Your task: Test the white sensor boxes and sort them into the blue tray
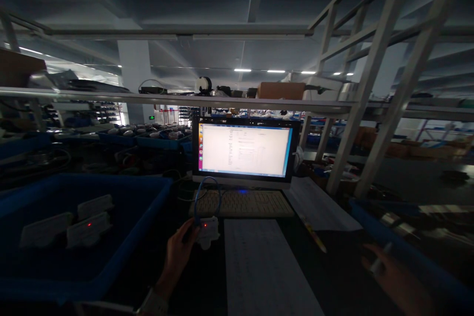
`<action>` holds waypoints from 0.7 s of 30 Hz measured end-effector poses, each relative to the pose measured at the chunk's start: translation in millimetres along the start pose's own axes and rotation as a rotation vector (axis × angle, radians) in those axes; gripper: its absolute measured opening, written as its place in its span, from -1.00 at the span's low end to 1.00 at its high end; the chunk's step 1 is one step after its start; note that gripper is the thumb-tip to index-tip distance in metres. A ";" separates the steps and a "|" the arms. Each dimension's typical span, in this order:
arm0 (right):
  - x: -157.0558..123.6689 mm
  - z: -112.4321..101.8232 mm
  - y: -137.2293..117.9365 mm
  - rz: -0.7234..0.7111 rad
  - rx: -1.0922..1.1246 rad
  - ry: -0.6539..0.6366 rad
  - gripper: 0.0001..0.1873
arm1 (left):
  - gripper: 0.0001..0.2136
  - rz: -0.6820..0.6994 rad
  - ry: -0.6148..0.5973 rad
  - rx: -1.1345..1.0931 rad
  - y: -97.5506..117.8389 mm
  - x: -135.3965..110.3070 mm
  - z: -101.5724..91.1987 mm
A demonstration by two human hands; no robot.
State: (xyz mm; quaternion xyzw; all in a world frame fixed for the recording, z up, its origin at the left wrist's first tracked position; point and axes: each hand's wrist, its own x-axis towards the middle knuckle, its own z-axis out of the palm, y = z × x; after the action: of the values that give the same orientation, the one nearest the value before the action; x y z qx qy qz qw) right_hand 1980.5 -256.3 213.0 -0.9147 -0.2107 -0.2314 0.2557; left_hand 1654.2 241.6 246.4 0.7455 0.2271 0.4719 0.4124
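Note:
My left hand [177, 254] is closed around the left side of a small white device [208, 231] with a red light, lying on the dark bench in front of the keyboard [242, 203]. A blue cable [207, 192] loops up from the device toward the monitor [244, 150], which shows a bright white window. My right hand [394, 279] is low at the right, fingers curled round a thin light stick-like thing [381, 257], near the edge of a blue bin [407, 252].
A large blue bin [140, 217] at the left holds three white devices [89, 229], one with a red light. A pale mat [259, 266] lies on the bench, with a yellow pencil-like object [314, 234] beside it. A shelf [177, 98] and slanted metal frame struts [374, 84] stand above.

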 end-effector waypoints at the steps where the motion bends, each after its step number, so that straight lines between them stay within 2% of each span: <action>1: 0.0 -0.7 -1.1 0.005 -0.003 -0.001 -0.48 | -0.58 -0.002 0.000 0.002 0.2 -0.2 0.1; 7: -1.1 -3.8 -5.4 0.017 -0.030 -0.025 -0.47 | -0.58 -0.014 -0.008 0.024 -0.9 -0.5 -0.3; 21: -0.4 0.3 -2.4 -0.008 -0.018 0.020 -0.53 | -0.60 0.033 -0.009 0.043 -1.9 -0.2 -1.2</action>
State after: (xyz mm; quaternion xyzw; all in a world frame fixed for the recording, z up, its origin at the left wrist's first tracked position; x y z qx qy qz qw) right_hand 1979.1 -254.4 213.4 -0.9138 -0.2095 -0.2435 0.2488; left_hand 1653.1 243.0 245.0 0.7600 0.2229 0.4701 0.3895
